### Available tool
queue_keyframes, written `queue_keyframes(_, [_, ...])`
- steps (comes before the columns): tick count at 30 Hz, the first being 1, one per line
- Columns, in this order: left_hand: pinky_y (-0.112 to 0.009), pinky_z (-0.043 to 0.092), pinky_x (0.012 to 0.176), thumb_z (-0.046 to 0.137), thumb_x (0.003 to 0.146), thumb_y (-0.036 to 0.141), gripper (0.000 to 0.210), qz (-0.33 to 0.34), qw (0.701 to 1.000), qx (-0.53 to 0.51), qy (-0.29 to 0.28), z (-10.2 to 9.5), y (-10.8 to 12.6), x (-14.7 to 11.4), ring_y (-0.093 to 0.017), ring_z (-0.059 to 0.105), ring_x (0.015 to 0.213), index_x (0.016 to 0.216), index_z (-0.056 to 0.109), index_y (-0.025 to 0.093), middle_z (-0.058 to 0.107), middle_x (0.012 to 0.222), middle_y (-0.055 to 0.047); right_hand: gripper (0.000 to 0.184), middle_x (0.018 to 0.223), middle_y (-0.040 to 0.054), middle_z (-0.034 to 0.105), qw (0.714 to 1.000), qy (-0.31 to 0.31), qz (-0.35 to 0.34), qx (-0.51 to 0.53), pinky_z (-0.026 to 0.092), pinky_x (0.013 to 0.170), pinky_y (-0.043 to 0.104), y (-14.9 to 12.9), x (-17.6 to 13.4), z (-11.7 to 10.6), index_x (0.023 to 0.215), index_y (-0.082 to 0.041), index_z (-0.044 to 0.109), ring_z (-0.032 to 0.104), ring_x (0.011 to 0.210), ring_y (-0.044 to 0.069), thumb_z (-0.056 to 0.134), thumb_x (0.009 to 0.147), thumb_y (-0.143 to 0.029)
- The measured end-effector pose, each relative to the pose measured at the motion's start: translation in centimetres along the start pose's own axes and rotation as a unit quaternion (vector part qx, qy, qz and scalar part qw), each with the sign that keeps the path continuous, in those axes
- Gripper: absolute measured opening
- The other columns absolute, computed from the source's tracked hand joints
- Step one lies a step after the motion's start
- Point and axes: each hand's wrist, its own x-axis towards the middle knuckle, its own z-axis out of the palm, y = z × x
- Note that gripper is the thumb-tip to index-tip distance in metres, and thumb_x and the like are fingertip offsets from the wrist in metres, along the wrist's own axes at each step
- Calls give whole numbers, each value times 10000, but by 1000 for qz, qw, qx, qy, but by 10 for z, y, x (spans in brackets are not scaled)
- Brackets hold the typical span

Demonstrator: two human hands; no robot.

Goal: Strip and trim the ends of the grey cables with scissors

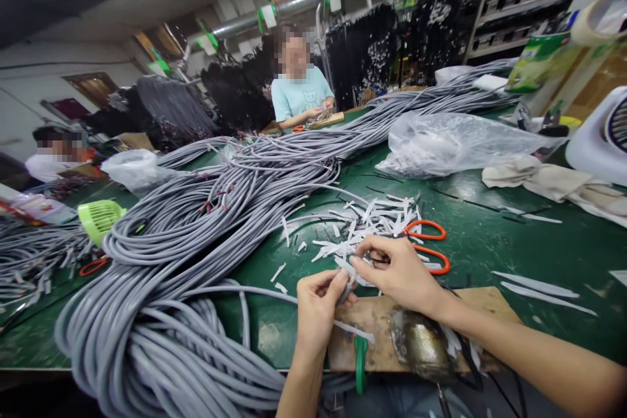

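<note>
My left hand point(318, 307) is closed on a grey cable point(264, 290) that runs in from the left. A short white strip point(345, 266) sticks up at its fingertips. Close beside it, my right hand point(399, 271) has its fingers pinched together at the strip's end; exactly what lies between them is too small to make out. Orange-handled scissors point(431, 230) lie just beyond the right hand, their blades partly hidden. Loose white strips point(372, 219) are heaped behind both hands. Below them is a wooden board point(484, 304) bearing a worn metal device point(426, 343).
Thick grey cable bundles point(196, 209) cover the left and run across the table point(274, 333). A green clamp point(361, 362) grips the board's edge. To the right are a plastic bag point(441, 140), a cloth point(543, 183) and a white fan point(602, 137). Two people sit beyond.
</note>
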Motion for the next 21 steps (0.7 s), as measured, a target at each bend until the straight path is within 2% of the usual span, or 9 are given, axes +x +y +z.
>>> queue_keyframes(5, [-172, 400, 419, 578, 796, 336, 251, 39, 999, 9, -2, 2, 2, -4, -75, 504, 402, 701, 625, 109, 573, 497, 14, 131, 467, -73, 309, 1000, -8, 21, 18, 222, 414, 194, 1, 2, 0, 669, -150, 568, 264, 434, 71, 538, 732, -260])
queue_keyframes(9, [-182, 465, 520, 655, 727, 247, 138, 97, 990, 97, 14, 7, 4, -8, -103, 576, 565, 802, 619, 137, 627, 683, -8, 112, 473, -68, 344, 1000, 0, 6, -10, 241, 431, 193, 5, 2, -2, 670, -154, 561, 286, 441, 71, 535, 738, -239])
queue_keyframes(11, [-185, 477, 561, 682, 688, 182, 152, 155, 972, 169, 47, 10, 2, -9, -122, 598, 646, 831, 637, 152, 645, 736, -15, 96, 472, -73, 337, 1000, 4, -3, -22, 243, 433, 189, 6, 1, -2, 677, -157, 557, 289, 437, 68, 538, 738, -228])
queue_keyframes(16, [-208, 495, 591, 616, 731, 95, 123, 335, 895, 274, 109, 9, -8, -12, -129, 628, 638, 805, 678, 172, 684, 720, -18, 86, 465, -85, 277, 999, 8, -21, -32, 225, 429, 182, 5, -1, -2, 669, -163, 541, 264, 431, 62, 547, 739, -212])
queue_keyframes(18, [-216, 507, 598, 608, 735, 88, 125, 345, 887, 280, 124, 9, -9, -14, -135, 647, 630, 802, 675, 170, 689, 716, -19, 90, 462, -84, 280, 999, 4, -23, -34, 222, 428, 183, 3, -1, -1, 664, -162, 546, 261, 429, 61, 546, 741, -208])
queue_keyframes(21, [-201, 507, 522, 607, 758, 147, 36, 265, 929, 221, 132, 12, -6, -15, -133, 651, 543, 744, 639, 156, 667, 628, -5, 97, 452, -80, 306, 999, -1, -19, -39, 218, 426, 187, 1, -1, 0, 660, -159, 562, 270, 426, 62, 549, 741, -209])
